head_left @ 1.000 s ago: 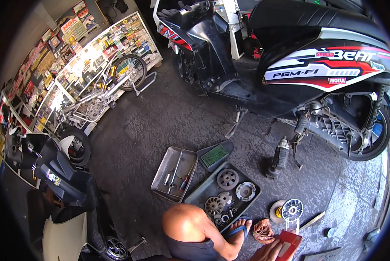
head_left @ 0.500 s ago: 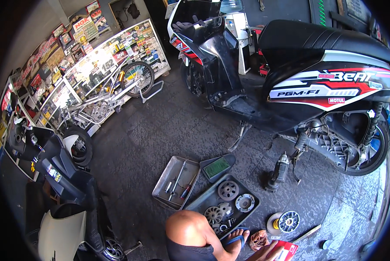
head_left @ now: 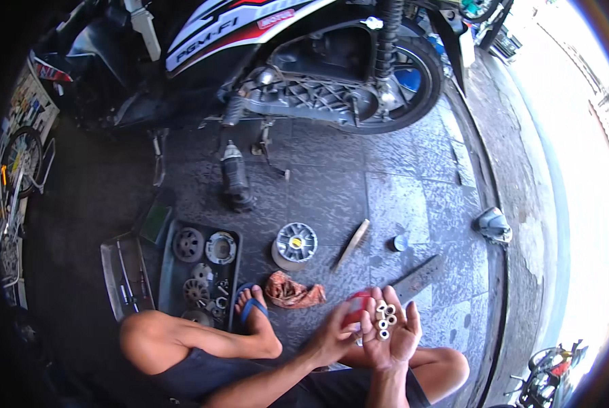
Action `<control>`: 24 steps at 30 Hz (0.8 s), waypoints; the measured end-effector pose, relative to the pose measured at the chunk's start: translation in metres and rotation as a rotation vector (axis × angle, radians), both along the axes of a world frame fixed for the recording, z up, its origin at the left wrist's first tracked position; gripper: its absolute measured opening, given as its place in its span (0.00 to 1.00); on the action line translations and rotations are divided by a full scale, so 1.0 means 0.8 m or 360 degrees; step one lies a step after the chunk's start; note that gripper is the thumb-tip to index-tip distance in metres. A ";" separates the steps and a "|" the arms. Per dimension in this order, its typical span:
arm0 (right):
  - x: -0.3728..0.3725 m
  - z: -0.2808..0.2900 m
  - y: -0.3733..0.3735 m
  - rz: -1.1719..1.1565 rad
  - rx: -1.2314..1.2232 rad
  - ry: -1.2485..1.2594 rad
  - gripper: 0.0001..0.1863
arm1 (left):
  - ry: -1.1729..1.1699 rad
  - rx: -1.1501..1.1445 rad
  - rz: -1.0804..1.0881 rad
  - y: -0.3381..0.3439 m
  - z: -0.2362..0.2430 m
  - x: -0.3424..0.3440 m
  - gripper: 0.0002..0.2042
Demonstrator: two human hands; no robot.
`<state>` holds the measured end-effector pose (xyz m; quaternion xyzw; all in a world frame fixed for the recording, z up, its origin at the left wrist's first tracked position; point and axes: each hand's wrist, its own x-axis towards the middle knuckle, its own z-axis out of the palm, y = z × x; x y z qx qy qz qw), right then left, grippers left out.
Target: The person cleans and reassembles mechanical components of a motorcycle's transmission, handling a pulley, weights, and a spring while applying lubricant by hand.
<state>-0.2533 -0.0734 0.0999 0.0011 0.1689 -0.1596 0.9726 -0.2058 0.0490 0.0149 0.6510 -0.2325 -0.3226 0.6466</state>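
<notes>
Head view, left fisheye of a worn pair: looks steeply down from above the near left hand [head_left: 332,334] and right hand [head_left: 394,345], across tiled floor [head_left: 325,180] toward a motor scooter [head_left: 298,102] farther off.

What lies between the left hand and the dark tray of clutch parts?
In the head view, the crumpled orange-red rag and a foot in a blue flip-flop lie between the left hand and the dark tray.
</notes>
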 end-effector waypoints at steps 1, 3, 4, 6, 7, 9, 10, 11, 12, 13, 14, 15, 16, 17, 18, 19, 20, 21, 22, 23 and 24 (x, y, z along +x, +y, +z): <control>0.002 0.004 0.002 -0.0008 -0.0036 -0.0034 0.32 | -0.0401 0.0124 -0.0161 -0.014 -0.011 -0.022 0.27; 0.003 0.013 0.009 -0.0021 -0.0054 -0.0074 0.33 | -0.0356 0.0089 -0.0259 -0.023 -0.006 -0.035 0.26; 0.000 0.013 0.010 -0.0020 -0.0083 -0.0073 0.33 | 0.0099 -0.0069 -0.0194 -0.025 -0.003 -0.033 0.26; -0.006 0.011 0.014 0.0007 -0.0158 -0.0035 0.33 | 0.1002 -0.0345 -0.0021 -0.019 0.006 -0.019 0.26; -0.006 0.008 0.019 0.0007 -0.0225 -0.0003 0.32 | 0.1447 -0.0461 0.0094 -0.010 0.008 -0.011 0.26; -0.003 0.005 0.035 0.0004 -0.0509 0.0185 0.29 | 0.1929 -0.1059 0.0038 0.012 0.008 0.005 0.26; -0.001 0.002 0.045 0.0001 -0.0728 0.0340 0.28 | 0.2144 -0.1377 0.0021 0.022 0.012 0.014 0.26; 0.002 -0.001 0.058 0.0002 -0.0949 0.0490 0.26 | 0.2325 -0.1420 0.0068 0.029 0.021 0.016 0.24; 0.006 -0.005 0.074 -0.0118 -0.1190 0.0587 0.22 | 0.2271 -0.1290 0.0162 0.028 0.044 0.018 0.24; 0.004 -0.011 0.081 -0.0151 -0.1582 0.0648 0.20 | 0.2221 -0.1165 0.0250 0.025 0.069 0.020 0.24; 0.000 -0.015 0.086 -0.0191 -0.1982 0.0709 0.18 | 0.2179 -0.1042 0.0327 0.020 0.081 0.022 0.24; 0.004 -0.016 0.089 -0.0259 -0.2108 0.0654 0.18 | 0.2248 -0.0934 0.0347 0.020 0.079 0.025 0.23; 0.009 -0.016 0.092 -0.0334 -0.2232 0.0600 0.17 | 0.2311 -0.1004 0.0337 0.022 0.075 0.025 0.23; 0.012 -0.015 0.093 -0.0407 -0.2207 0.0557 0.17 | 0.2376 -0.1073 0.0320 0.024 0.071 0.026 0.22; 0.016 -0.016 0.094 -0.0465 -0.2182 0.0502 0.17 | 0.2436 -0.1154 0.0312 0.028 0.066 0.026 0.22; 0.019 -0.016 0.094 -0.0516 -0.2007 0.0463 0.16 | 0.2398 -0.1278 0.0323 0.031 0.062 0.026 0.21; 0.019 -0.017 0.092 -0.0568 -0.1831 0.0430 0.16 | 0.2358 -0.1331 0.0324 0.035 0.054 0.025 0.21; 0.014 -0.013 0.088 -0.0504 -0.1749 0.0501 0.16 | 0.2310 -0.1388 0.0333 0.043 0.044 0.024 0.22; 0.008 -0.009 0.083 -0.0450 -0.1665 0.0574 0.16 | 0.2266 -0.1434 0.0333 0.048 0.043 0.027 0.22; 0.006 -0.002 0.076 -0.0384 -0.1562 0.0682 0.16 | 0.2304 -0.1435 0.0413 0.053 0.048 0.029 0.21; 0.007 0.003 0.069 -0.0327 -0.1458 0.0787 0.16 | 0.2277 -0.1440 0.0433 0.056 0.047 0.031 0.21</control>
